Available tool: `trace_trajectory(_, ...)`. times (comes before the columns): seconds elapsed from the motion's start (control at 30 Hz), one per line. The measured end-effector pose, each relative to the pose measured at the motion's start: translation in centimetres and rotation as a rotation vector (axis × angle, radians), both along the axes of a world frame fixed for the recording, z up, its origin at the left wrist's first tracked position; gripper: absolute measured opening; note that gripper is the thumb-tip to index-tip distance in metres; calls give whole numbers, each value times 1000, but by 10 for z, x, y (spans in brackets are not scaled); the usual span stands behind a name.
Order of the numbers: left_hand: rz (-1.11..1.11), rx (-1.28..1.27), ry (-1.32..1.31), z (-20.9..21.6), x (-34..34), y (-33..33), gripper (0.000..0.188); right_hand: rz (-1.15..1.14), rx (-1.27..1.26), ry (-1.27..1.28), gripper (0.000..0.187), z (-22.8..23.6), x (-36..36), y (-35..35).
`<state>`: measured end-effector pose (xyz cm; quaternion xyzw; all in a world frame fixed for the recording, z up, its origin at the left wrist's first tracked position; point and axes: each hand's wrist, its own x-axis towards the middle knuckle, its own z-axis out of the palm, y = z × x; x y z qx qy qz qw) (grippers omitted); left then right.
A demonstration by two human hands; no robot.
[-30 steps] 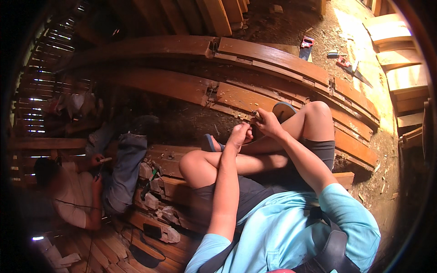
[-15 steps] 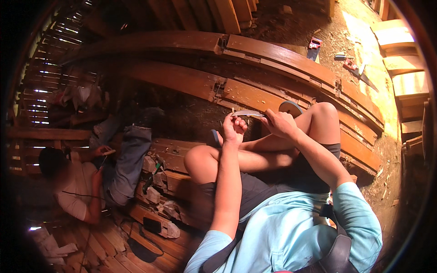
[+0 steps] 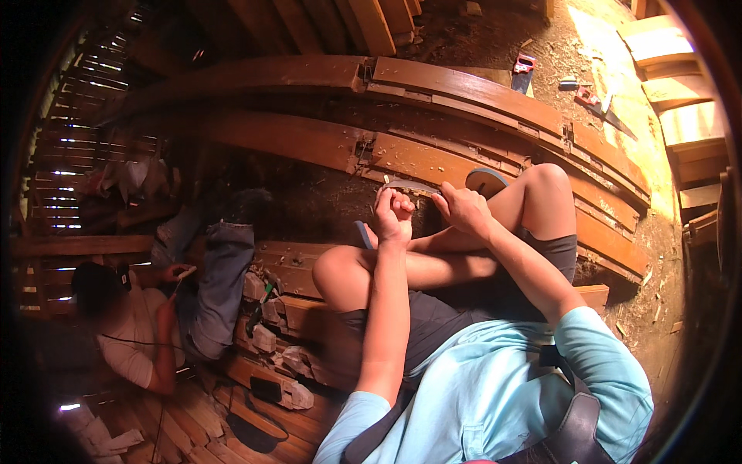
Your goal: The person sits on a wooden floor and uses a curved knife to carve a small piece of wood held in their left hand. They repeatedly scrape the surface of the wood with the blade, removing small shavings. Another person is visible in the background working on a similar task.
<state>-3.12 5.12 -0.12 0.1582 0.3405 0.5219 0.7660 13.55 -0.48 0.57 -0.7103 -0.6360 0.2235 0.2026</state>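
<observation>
My right hand (image 3: 466,209) is closed round the handle end of a curved knife, and its thin pale blade (image 3: 413,186) points left. The handle is mostly hidden in the fist. In my left hand (image 3: 394,216) the fingers are curled shut on a small light wood piece (image 3: 386,179), whose tip sticks up past the fingers. The blade lies against or very near that piece; the exact contact is too small to tell. Both hands are held out above my crossed legs (image 3: 440,271).
Long brown grooved timbers (image 3: 464,89) run across in front, with shavings on them. Red-handled saws (image 3: 523,73) lie far right. At left sits another person (image 3: 135,332) holding a small pale piece. A green-handled tool (image 3: 268,291), wood offcuts and a dark phone-like slab (image 3: 267,389) lie between us.
The knife blade and both hands have shifted slightly; the right hand's thumb is stretched further toward the blade. The whole view has turned a little. Both holds are kept.
</observation>
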Motion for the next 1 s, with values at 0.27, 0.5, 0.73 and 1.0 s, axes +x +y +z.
trace_trajectory(0.27,42,2,122,-9,4,-4,19,328,-430,532,56,-39,34,20)
trace_trajectory(0.5,-39,55,229,-11,1,0,20,220,-689,864,57,-18,38,19)
trace_trajectory(0.73,-104,80,299,-16,-3,3,22,213,-911,1055,50,-18,48,27)
trace_trajectory(1.0,-23,53,626,-36,-4,6,22,220,-475,516,54,-23,28,19)
